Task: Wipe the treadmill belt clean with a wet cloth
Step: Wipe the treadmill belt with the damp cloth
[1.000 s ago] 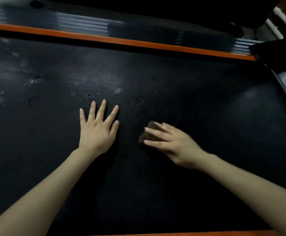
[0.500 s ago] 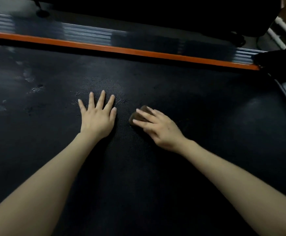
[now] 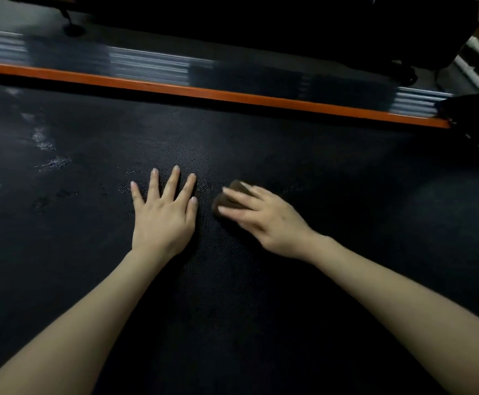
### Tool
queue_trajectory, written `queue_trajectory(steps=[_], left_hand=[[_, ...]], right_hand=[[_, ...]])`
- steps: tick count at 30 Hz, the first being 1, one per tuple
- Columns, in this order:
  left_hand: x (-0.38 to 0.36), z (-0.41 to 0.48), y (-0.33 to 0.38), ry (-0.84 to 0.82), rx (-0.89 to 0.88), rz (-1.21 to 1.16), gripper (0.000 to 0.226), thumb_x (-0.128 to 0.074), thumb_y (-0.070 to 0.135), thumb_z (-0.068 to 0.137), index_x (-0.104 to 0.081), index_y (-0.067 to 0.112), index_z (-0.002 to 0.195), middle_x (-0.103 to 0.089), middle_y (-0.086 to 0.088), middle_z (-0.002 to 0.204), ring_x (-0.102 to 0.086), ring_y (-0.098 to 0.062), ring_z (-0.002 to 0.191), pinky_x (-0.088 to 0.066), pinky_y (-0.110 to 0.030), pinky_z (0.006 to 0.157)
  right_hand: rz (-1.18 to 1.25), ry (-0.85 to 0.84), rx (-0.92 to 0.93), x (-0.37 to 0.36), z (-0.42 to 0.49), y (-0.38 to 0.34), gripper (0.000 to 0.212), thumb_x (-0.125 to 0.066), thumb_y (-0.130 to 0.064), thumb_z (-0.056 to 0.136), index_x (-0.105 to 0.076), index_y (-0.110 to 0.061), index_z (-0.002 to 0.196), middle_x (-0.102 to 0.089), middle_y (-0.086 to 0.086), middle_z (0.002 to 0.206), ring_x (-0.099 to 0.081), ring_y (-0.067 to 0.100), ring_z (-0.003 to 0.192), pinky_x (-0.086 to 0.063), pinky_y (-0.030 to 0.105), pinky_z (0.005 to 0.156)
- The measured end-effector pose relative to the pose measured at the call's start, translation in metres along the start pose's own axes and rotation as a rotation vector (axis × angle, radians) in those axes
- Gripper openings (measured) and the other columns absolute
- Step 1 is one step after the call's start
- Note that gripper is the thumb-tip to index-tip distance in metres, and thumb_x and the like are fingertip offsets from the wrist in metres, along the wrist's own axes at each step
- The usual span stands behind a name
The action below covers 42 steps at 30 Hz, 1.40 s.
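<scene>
The cloth [image 3: 229, 195], a small brown folded wad, lies on the belt [image 3: 346, 201] about midway across its width, well short of the far edge with its orange rail [image 3: 232, 95]. The right hand [image 3: 264, 220] is on top of it. Its grip is not clenched: the fingers lie nearly straight across the cloth and press it down onto the belt, which suits rubbing better than lifting. The thumb is hidden, so I cannot tell whether it tucks under the wad. The hand is slightly blurred, which suggests a wiping stroke in progress.

The left hand [image 3: 163, 218] lies flat on the belt just beside the cloth, apart from it, with its grip released, fingers spread and holding nothing. It is probably there as a prop, taking the person's weight as they lean over, and perhaps to keep the belt from sliding under the rubbing.

Shiny streaks [image 3: 53, 162] show on the belt toward its left edge, likely damp or smeared patches. The belt around the hands looks matt, with its dotted texture visible. Much of the belt looks yet to be covered.
</scene>
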State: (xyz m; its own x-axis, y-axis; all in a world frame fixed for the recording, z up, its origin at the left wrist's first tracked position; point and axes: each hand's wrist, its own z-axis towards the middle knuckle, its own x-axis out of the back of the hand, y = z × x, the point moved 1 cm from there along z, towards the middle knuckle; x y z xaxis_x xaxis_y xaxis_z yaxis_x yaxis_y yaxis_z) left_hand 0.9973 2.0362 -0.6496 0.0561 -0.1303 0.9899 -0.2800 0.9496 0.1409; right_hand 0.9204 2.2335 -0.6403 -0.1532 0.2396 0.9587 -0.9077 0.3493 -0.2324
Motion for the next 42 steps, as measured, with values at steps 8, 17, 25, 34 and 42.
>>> queue_trajectory(steps=[8, 17, 25, 34, 42], left_hand=[[0.001, 0.000, 0.003, 0.016, 0.009, -0.017, 0.053, -0.015, 0.044, 0.099, -0.014, 0.034, 0.151, -0.006, 0.001, 0.160, 0.005, -0.031, 0.146, 0.011, -0.055, 0.113], [0.002, -0.001, 0.001, 0.013, -0.004, -0.015, 0.052, -0.016, 0.043, 0.100, -0.014, 0.034, 0.151, -0.007, 0.002, 0.160, 0.004, -0.030, 0.146, 0.008, -0.056, 0.114], [-0.002, 0.001, 0.002, 0.035, -0.006, 0.006, 0.058, -0.008, 0.046, 0.094, -0.016, 0.033, 0.150, -0.010, 0.000, 0.160, 0.002, -0.033, 0.146, 0.009, -0.058, 0.112], [-0.001, 0.001, -0.001, 0.045, -0.018, 0.008, 0.053, -0.008, 0.044, 0.098, -0.015, 0.035, 0.150, -0.010, 0.002, 0.159, 0.001, -0.030, 0.146, 0.008, -0.056, 0.113], [0.002, 0.002, 0.002, 0.029, -0.003, -0.001, 0.050, -0.020, 0.041, 0.100, -0.018, 0.034, 0.150, -0.011, 0.001, 0.159, 0.000, -0.032, 0.146, 0.007, -0.057, 0.113]], right_hand=[[-0.143, 0.281, -0.980, 0.038, 0.026, 0.125, 0.040, -0.040, -0.027, 0.098, -0.047, -0.027, 0.137, -0.034, 0.005, 0.150, -0.033, 0.034, 0.133, -0.027, 0.039, 0.108], [-0.069, 0.002, -0.026, 0.003, 0.059, 0.058, 0.042, -0.039, -0.032, 0.094, -0.056, -0.021, 0.130, -0.044, 0.009, 0.144, -0.039, 0.034, 0.133, -0.029, 0.043, 0.110], [-0.205, 0.246, -0.865, 0.013, 0.121, 0.105, 0.039, -0.040, -0.026, 0.095, -0.049, -0.026, 0.132, -0.040, 0.006, 0.144, -0.042, 0.034, 0.122, -0.037, 0.039, 0.099], [-0.225, 0.103, -0.529, 0.024, 0.105, 0.132, 0.041, -0.040, -0.033, 0.100, -0.044, -0.025, 0.140, -0.034, 0.008, 0.150, -0.035, 0.033, 0.133, -0.029, 0.039, 0.108], [-0.142, 0.160, -0.513, 0.006, 0.071, 0.071, 0.041, -0.045, -0.017, 0.093, -0.054, -0.022, 0.132, -0.038, 0.011, 0.148, -0.039, 0.042, 0.127, -0.035, 0.043, 0.105]])
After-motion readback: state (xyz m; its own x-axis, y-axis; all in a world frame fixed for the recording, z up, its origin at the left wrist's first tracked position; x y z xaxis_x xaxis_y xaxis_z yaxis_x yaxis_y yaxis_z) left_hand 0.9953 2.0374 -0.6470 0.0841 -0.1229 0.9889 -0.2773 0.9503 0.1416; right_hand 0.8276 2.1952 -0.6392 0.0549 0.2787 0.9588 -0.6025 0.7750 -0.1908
